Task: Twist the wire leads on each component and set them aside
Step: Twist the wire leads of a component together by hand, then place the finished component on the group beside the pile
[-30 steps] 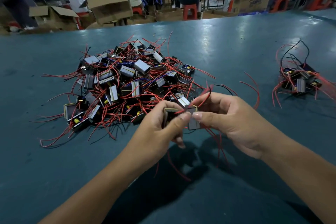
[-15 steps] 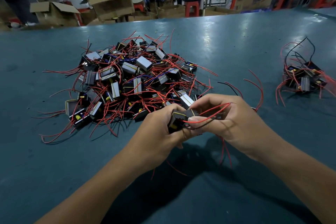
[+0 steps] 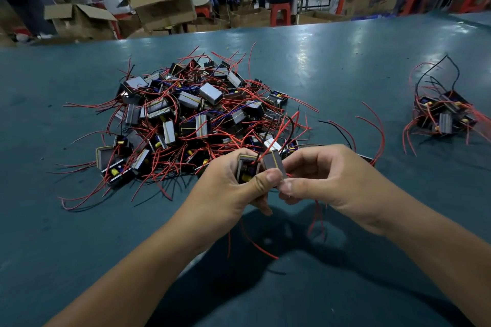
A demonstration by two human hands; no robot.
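Note:
A small black and grey component (image 3: 261, 166) with red and black wire leads is held between both hands above the table, just in front of the big pile. My left hand (image 3: 228, 188) grips its body, thumb across the front. My right hand (image 3: 326, 180) pinches at its right side, where red leads (image 3: 317, 218) hang down below the fingers. Other leads rise from the component's top. The large pile of components (image 3: 186, 119) with tangled red wires lies behind my hands. A small group of components (image 3: 443, 117) sits at the right.
The work happens on a wide teal table (image 3: 79, 220). Beyond its far edge stand cardboard boxes (image 3: 164, 5), red stools (image 3: 280, 12) and several seated people at benches.
The red leads that lay across my right hand's fingers now stand up from the component. My right hand has turned and shifted its pinch to the lower right of the component.

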